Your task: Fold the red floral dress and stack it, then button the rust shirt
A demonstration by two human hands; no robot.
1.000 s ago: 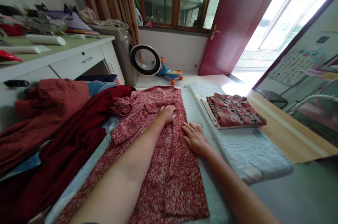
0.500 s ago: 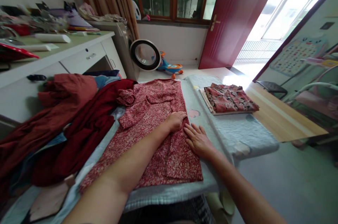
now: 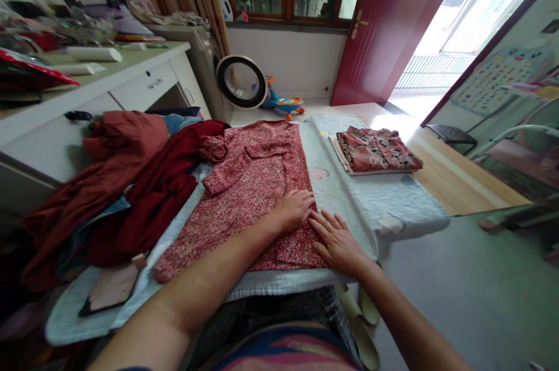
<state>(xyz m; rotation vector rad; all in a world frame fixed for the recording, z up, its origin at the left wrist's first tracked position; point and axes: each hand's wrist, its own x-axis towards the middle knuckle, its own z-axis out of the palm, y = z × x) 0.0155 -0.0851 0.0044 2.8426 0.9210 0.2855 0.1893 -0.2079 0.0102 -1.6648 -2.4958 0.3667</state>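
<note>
A red blouse with a fine white pattern (image 3: 257, 184) lies spread on a pale blue quilted cover (image 3: 321, 152), its right side folded inward. My left hand (image 3: 296, 211) rests on the blouse near its right edge, fingers slightly bent and loosely apart. Beside it, my right hand (image 3: 338, 243) lies flat with fingers spread, its fingertips at the same edge and close to the left fingers. Neither hand visibly grips the cloth. To the right sits a folded stack with a red and black floral garment (image 3: 378, 149) on top.
Piled on the left are dark red (image 3: 161, 202) and rust-coloured (image 3: 126, 149) clothes. A phone-like pink case (image 3: 114, 286) lies at the near left. Beyond stand a cluttered white desk (image 3: 144, 82), a washing machine with its round door (image 3: 241, 81) swung open, and a blue ride-on toy (image 3: 283, 104).
Both hands have slid along the blouse's right edge toward its near hem. The left fingers look less curled than before. The view has tipped downward, showing more of my lap.
</note>
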